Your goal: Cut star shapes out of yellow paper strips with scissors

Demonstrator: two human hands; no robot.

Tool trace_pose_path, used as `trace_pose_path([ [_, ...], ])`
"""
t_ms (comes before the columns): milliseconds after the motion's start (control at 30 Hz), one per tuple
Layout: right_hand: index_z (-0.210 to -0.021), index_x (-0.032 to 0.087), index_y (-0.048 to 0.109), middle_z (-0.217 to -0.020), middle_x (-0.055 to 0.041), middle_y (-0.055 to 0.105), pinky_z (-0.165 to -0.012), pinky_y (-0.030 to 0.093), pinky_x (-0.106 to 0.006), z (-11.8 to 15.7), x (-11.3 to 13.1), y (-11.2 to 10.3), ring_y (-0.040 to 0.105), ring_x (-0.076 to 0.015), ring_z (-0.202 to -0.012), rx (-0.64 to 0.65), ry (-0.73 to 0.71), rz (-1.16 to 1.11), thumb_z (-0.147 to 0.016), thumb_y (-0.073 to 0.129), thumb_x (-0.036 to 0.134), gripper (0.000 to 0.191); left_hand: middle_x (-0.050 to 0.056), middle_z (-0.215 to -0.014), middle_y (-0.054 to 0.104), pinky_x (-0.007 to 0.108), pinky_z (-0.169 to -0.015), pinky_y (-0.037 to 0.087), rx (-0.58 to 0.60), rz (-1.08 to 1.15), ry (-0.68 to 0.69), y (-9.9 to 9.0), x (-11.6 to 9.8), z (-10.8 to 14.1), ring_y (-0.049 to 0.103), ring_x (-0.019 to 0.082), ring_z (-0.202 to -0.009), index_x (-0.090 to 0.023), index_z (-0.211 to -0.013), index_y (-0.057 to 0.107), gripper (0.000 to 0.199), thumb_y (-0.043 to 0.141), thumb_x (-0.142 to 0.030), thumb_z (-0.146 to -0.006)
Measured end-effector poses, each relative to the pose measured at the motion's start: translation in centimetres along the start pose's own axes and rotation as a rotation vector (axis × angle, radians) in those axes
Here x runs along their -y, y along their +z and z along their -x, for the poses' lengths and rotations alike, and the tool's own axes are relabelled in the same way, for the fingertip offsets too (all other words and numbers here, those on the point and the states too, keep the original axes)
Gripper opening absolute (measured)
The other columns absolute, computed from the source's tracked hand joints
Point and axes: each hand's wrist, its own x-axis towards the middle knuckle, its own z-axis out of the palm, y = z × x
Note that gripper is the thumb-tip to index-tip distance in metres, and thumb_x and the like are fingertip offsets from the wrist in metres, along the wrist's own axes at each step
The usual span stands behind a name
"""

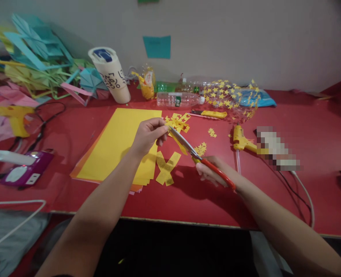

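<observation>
My left hand (147, 135) pinches a narrow yellow paper strip (179, 144) between thumb and fingers. The strip slants down beside the blades of a pair of scissors (185, 143) with red handles. My right hand (210, 173) is wrapped around those handles, and the blade tips reach close to my left fingertips. Beneath my left arm lies a stack of yellow paper sheets (115, 142). Two yellow strips (167, 169) cross on the red table. Small yellow paper stars (200, 149) lie behind the scissors, and strips with star-shaped holes (178, 122) are beyond my left hand.
Farther back are a white tumbler (112, 77), a clear plastic bottle (177, 100), a yellow utility knife (213, 114) and a star-covered clear piece (225, 94). A yellow glue gun (241, 140) lies at right. Folded paper shapes (40, 46) and a purple power strip (27, 167) occupy the left.
</observation>
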Motion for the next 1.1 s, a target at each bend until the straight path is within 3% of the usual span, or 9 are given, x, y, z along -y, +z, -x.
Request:
trace_pose_path([
  [233,-0.058,0.018,0.047,-0.046,0.0031,0.051,-0.029,0.030,-0.017,-0.15,-0.31,0.06,0.039,-0.0041,-0.029,-0.008,0.022,0.010,-0.072,0.056,0.058,0.044,-0.004,-0.044,0.053,0.015,-0.032,0.035,0.004,-0.008,-0.012,-0.10,0.13,-0.07,0.044,0.003,-0.033,-0.015,-0.058,0.055,0.010,0.058,-0.021,-0.066],
  [400,-0.055,0.019,0.045,-0.039,0.0054,0.044,-0.028,0.031,-0.017,-0.33,-0.55,0.15,0.040,-0.0049,-0.028,0.005,0.021,-0.002,-0.073,0.054,0.060,0.046,-0.004,-0.044,0.053,0.015,-0.032,0.034,0.009,-0.006,-0.009,-0.19,0.29,-0.11,0.044,0.002,-0.032,-0.016,-0.057,0.055,0.011,0.058,-0.021,-0.066],
  [600,-0.055,0.018,0.045,-0.041,0.0048,0.046,-0.028,0.031,-0.016,-0.14,-0.09,-0.05,0.039,-0.0038,-0.028,0.053,0.072,-0.009,-0.075,0.055,0.056,0.043,-0.005,-0.044,0.054,0.015,-0.031,0.034,0.031,0.008,-0.005,-0.36,0.48,-0.15,0.044,0.002,-0.031,-0.015,-0.058,0.056,0.010,0.058,-0.021,-0.067],
  [867,-0.055,0.020,0.044,-0.033,0.0068,0.039,-0.029,0.033,-0.018,-0.39,-0.71,0.41,0.043,-0.0077,-0.028,-0.019,0.053,-0.024,-0.074,0.055,0.055,0.042,-0.005,-0.045,0.055,0.015,-0.032,0.035,0.026,0.039,-0.013,-0.19,0.31,-0.07,0.045,0.003,-0.032,-0.015,-0.060,0.056,0.010,0.059,-0.021,-0.068],
  [1100,-0.056,0.020,0.042,-0.040,0.0044,0.046,-0.031,0.030,-0.019,-0.09,0.21,0.42,0.037,-0.0052,-0.028,-0.036,0.036,-0.023,-0.072,0.055,0.056,0.042,-0.005,-0.049,0.056,0.016,-0.036,0.040,0.022,0.083,-0.022,0.20,0.51,-0.07,0.049,0.004,-0.036,-0.015,-0.062,0.055,0.011,0.059,-0.022,-0.069],
])
